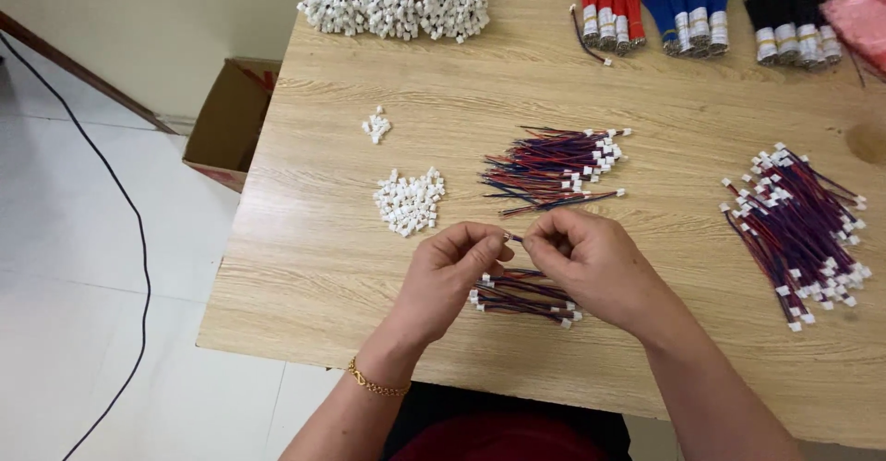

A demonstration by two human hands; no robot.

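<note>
Over the near middle of the wooden table [314,267], my left hand [452,272] and my right hand [591,263] meet fingertip to fingertip. Between them they pinch a short wire with a small white connector [510,237]. Under my hands lies a small bunch of red, blue and black wires with white connectors [521,297]. A heap of loose white connector housings [409,201] sits just left of my left hand. A pile of wires with connectors at one end [554,167] lies beyond my hands.
A bigger heap of finished wires [801,230] lies at the right. Bundled wire sets with white plugs [392,4], plus red [611,9], blue [690,11] and black [794,20] wire bundles, line the far edge. A cardboard box [231,119] and a black cable [138,239] are on the floor at left.
</note>
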